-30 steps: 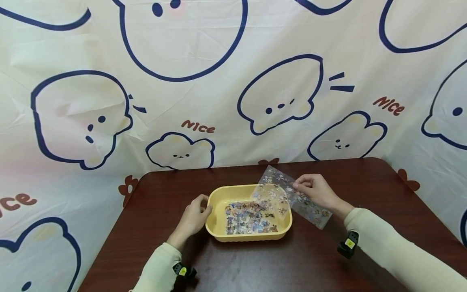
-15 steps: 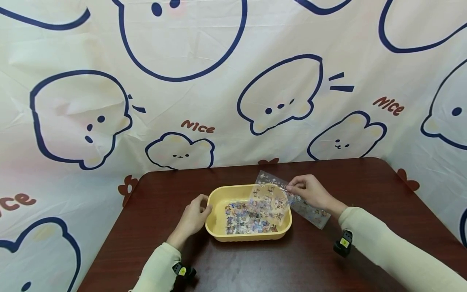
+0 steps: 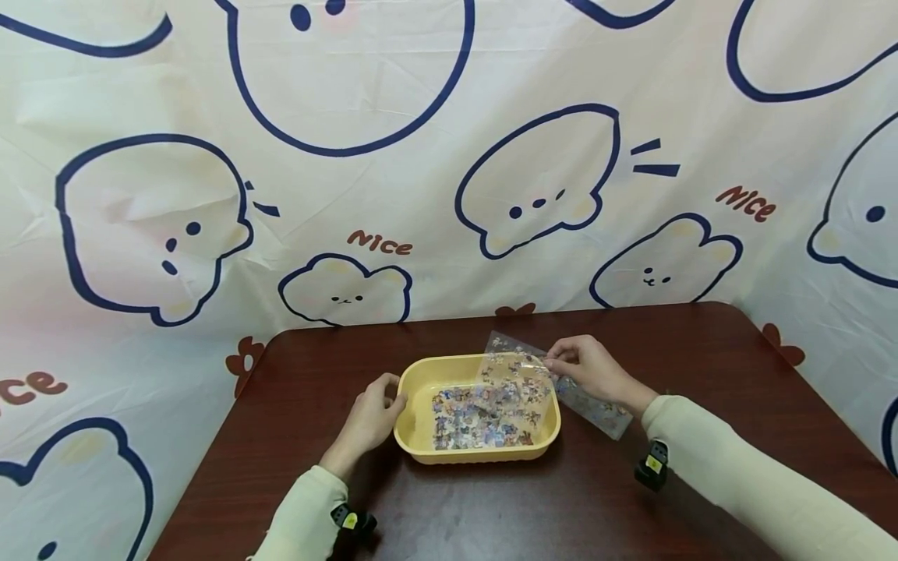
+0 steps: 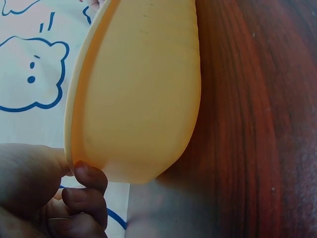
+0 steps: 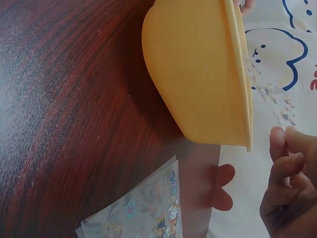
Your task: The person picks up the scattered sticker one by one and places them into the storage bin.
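Note:
On the table stands a yellow plastic basin, with small multicoloured printed pieces or stickers covering part of its bottom. My left hand grips the basin's left rim, fingers curled against its outer wall, as the left wrist view also shows. Between thumb and forefinger, my right hand pinches a clear sticker sheet dotted with small cartoon figures. This sheet slants over the basin's right part and partly veils the pieces below. Another clear sheet or bag with cartoon prints lies on the table right of the basin.
The dark reddish-brown wooden table reaches back to a pale cloth backdrop with blue-outlined cartoon animals. A strapped camera sits on the right wrist and another on the left.
My right hand has moved left, drawing the clear sticker sheet farther over the basin. The left hand and basin have stayed in place, and so has the other sheet on the table.

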A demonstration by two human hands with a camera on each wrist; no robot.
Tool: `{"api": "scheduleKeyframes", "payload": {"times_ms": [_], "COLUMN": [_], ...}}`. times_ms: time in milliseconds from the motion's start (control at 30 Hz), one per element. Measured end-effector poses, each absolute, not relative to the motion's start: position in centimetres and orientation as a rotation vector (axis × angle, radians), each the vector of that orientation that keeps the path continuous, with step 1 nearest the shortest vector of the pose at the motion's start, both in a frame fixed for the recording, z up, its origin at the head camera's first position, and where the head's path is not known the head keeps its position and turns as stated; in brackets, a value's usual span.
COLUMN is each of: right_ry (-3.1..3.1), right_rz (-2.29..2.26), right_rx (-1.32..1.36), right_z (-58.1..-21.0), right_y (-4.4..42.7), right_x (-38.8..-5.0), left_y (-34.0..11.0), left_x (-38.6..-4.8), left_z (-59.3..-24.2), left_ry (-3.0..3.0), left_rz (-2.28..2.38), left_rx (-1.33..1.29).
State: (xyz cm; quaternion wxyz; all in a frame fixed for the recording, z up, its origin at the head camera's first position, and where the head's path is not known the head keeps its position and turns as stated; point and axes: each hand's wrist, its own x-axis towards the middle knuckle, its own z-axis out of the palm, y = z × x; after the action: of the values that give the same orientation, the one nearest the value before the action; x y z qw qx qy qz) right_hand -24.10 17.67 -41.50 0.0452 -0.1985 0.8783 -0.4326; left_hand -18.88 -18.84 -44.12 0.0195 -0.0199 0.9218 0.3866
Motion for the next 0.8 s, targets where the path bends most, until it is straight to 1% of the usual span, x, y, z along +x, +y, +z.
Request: {"api": "scheduleKeyframes", "payload": {"times_ms": [300,533,800], "right_ry": [2.751,2.803,2.764], "right_rz": [-1.230,-1.058,-1.024], "right_rx": [-0.667,-0.679,-0.775], "right_z": [-41.6,-41.4,-41.6], "right_y": [16.8,15.9,15.4], "right_x": [-23.8,-23.7,-23.9], "left_y": [-18.9,-18.9,-18.9], "left_x": [-18.9,-18.9,-18.9], "left_z": [-44.2,-44.0,-44.1], "left_ry": [2.867,2.862,2.862], "left_rz": [1.207,1.207,1.190], "left_rx": [-0.051,-0.053,-0.058]}}
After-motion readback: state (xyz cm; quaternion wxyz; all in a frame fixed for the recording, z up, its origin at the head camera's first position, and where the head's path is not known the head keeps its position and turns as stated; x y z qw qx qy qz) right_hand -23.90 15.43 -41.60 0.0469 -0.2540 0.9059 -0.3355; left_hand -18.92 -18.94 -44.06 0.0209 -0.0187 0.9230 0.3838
